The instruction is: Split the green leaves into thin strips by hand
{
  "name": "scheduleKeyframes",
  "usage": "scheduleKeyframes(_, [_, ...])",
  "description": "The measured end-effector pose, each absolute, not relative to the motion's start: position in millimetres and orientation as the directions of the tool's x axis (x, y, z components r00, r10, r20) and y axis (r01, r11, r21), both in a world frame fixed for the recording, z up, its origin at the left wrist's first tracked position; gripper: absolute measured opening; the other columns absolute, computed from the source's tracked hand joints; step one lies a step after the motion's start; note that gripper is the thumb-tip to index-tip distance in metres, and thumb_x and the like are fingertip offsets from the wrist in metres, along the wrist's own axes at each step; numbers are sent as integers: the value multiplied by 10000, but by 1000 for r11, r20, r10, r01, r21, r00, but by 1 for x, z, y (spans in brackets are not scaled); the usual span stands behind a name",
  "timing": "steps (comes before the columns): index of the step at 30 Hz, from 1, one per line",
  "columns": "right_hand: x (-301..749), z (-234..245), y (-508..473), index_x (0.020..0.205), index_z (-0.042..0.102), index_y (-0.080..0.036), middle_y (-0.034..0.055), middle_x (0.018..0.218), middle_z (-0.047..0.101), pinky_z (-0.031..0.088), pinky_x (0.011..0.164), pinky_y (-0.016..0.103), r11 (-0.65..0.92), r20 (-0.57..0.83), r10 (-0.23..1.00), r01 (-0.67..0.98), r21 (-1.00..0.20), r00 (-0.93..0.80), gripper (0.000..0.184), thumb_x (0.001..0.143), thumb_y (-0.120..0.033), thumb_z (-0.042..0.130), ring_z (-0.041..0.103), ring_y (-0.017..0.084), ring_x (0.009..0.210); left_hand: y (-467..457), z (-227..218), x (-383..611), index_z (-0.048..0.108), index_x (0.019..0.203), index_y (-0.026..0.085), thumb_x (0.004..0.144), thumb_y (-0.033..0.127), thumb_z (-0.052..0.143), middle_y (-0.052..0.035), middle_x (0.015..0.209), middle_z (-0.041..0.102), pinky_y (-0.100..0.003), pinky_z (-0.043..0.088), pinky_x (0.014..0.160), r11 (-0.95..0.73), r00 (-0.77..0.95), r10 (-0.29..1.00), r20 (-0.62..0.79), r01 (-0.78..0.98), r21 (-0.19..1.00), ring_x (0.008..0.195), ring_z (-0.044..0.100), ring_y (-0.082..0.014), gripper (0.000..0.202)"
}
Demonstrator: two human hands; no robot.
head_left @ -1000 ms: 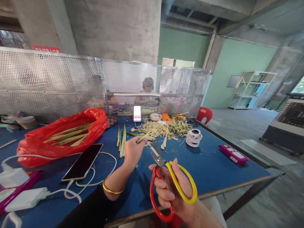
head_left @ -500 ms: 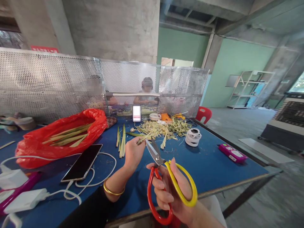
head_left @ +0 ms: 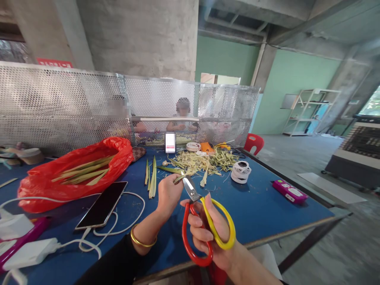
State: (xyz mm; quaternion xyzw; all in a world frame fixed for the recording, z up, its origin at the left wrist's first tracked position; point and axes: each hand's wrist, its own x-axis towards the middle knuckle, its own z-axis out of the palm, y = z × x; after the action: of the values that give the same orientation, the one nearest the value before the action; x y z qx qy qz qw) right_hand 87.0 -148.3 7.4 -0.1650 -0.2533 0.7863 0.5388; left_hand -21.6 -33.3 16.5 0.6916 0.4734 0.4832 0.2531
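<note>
My right hand (head_left: 212,233) grips a pair of scissors (head_left: 204,221) with one red and one yellow handle loop, blades pointing up and left. The blades have come together at a short green leaf strip (head_left: 179,178) that my left hand (head_left: 168,194) pinches between thumb and fingers just above the blue table (head_left: 261,206). A gold bangle (head_left: 142,239) sits on my left wrist. Beyond the hands lies a pile of cut leaf scraps (head_left: 204,160), and a few long green leaf strips (head_left: 151,178) lie to their left.
A red plastic bag (head_left: 74,174) of long leaves lies at left, beside a black phone (head_left: 102,204) on a white cable and white chargers (head_left: 28,253). A white tape roll (head_left: 242,172) and a pink box (head_left: 289,192) sit right. Two people sit behind the perforated metal screen (head_left: 89,103).
The scissor handles have squeezed together and the blades have come together on the strip. Both hands have shifted slightly left and nearer each other.
</note>
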Motion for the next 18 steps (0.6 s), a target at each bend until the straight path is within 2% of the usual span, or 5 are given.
scheduleKeyframes(8, [91, 6, -146, 1005, 572, -166, -91, 566, 358, 208, 312, 151, -260, -125, 962, -663, -702, -244, 554, 789, -664, 465, 163, 4, 344, -28, 18, -24, 652, 658, 164, 726, 355, 527, 30, 543, 546, -212, 318, 523, -403, 72, 908, 412, 419, 814, 551, 464, -121, 238])
scheduleKeyframes(11, [112, 2, -143, 1028, 541, -191, -85, 570, 377, 222, 334, 170, -190, -173, 982, -348, -918, -80, 539, 782, -664, 459, 218, 25, 343, -24, 21, -29, 677, 732, 160, 687, 410, 587, 17, 585, 583, -215, 326, 529, -291, 30, 954, 297, 313, 904, 597, 489, -137, 270])
scheduleKeyframes(13, [135, -1, -139, 1026, 540, -188, -57, 579, 447, 280, 377, 201, -115, -110, 993, 112, -987, 51, 489, 782, -608, 497, 345, 66, 373, -21, 24, -31, 677, 757, 157, 652, 417, 629, 24, 562, 563, -211, 307, 500, -177, 38, 984, 173, 216, 960, 579, 474, -132, 285])
scheduleKeyframes(15, [161, -3, -135, 1037, 557, -200, 24, 744, 596, 378, 523, 233, -39, 94, 980, 633, -773, 175, 399, 738, -457, 622, 554, 146, 597, -15, 29, -28, 667, 757, 152, 630, 415, 659, 40, 504, 508, -209, 275, 462, -90, 70, 994, 79, 161, 983, 519, 437, -115, 291])
scheduleKeyframes(18, [190, -5, -130, 1091, 547, -217, 73, 926, 659, 396, 655, 267, -113, 198, 961, 931, -347, 190, 381, 722, -280, 620, 620, 233, 851, 4, 43, -10, 641, 738, 139, 627, 411, 693, 69, 420, 382, -211, 210, 411, -9, 150, 989, -11, 129, 992, 416, 341, -84, 298])
